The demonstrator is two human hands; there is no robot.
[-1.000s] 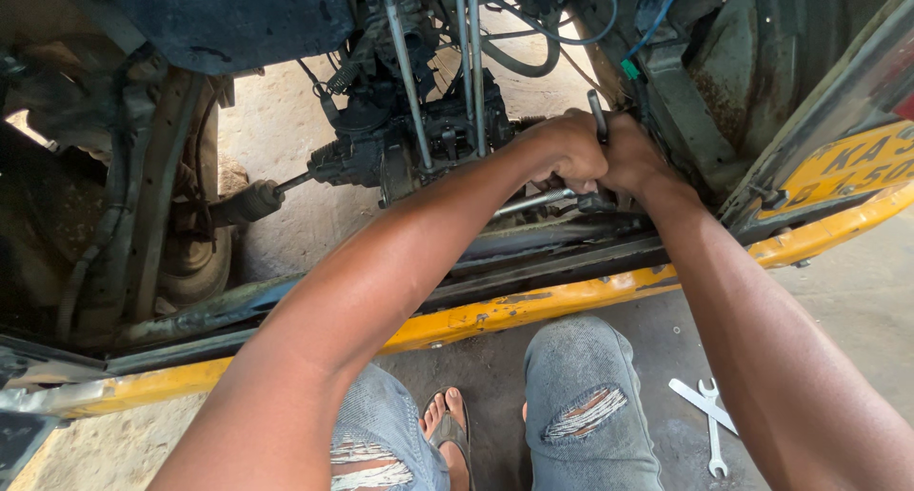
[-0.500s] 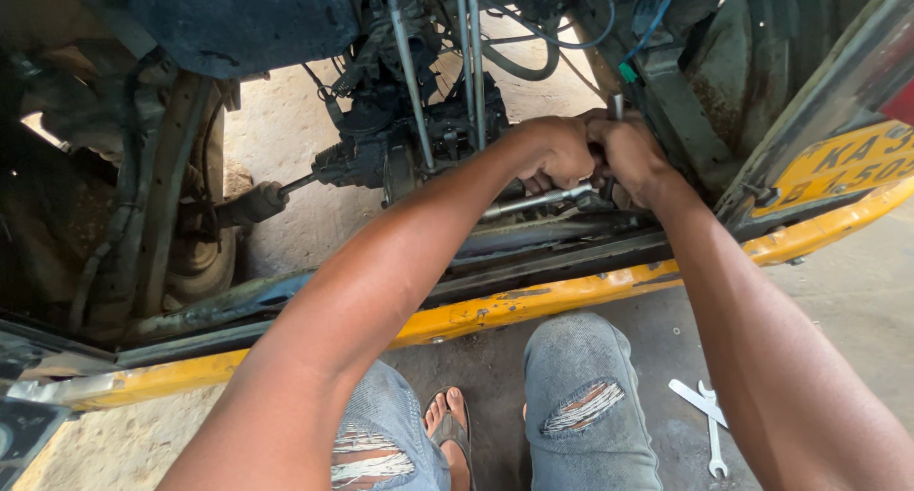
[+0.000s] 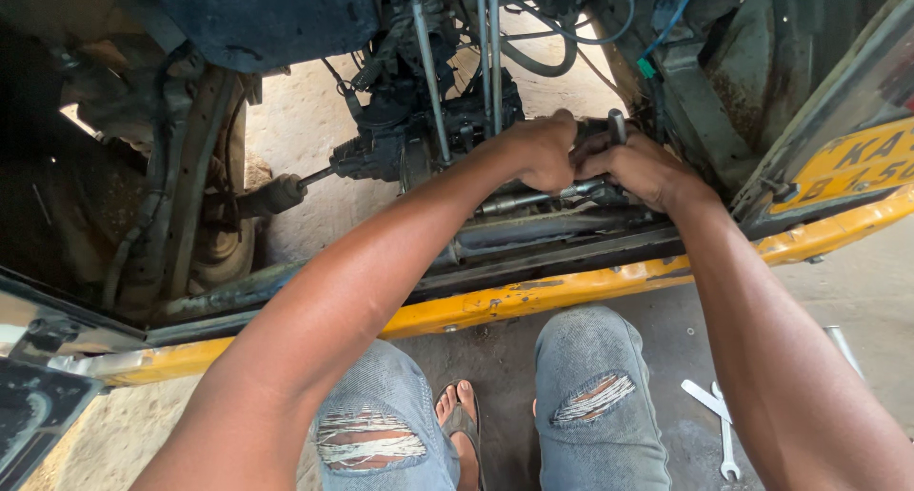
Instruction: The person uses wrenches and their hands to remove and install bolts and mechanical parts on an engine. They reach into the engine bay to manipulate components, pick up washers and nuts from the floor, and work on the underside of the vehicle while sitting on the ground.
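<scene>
Reaching together into the open underside of a yellow-edged vehicle, two bare hands met at the same spot among the greasy machinery: the left hand [image 3: 545, 148] was curled into a closed fist, knuckles up, and the right hand [image 3: 640, 167] was wrapped just beside it, the two touching or nearly so. Between and under them lay one horizontal metal rod [image 3: 519, 201], its pale end sticking out to the left of the left fist, and one short upright metal handle [image 3: 617, 125] rose between the thumbs; both hands seemed clenched on this piece, though exactly which fingers gripped which part could not be told. Behind the hands stood one dark gearbox-like block [image 3: 400, 143], with three thin upright steel rods [image 3: 428, 62] rising from it and one black hose [image 3: 543, 58] looping above. To the left, one rubber-booted shaft [image 3: 276, 194] ran toward one wheel [image 3: 224, 243] seen edge-on. One yellow sill [image 3: 533, 296], chipped and rusty, crossed the view below the forearms. Lower down, two knees in torn grey jeans [image 3: 590, 396] framed one foot in a sandal [image 3: 462, 424] on the concrete floor [image 3: 685, 329]. On that floor to the right, well apart from the hands, lay two wrenches [image 3: 716, 420] crossed over each other, untouched, and one pale bar [image 3: 845, 346] just beyond them.
</scene>
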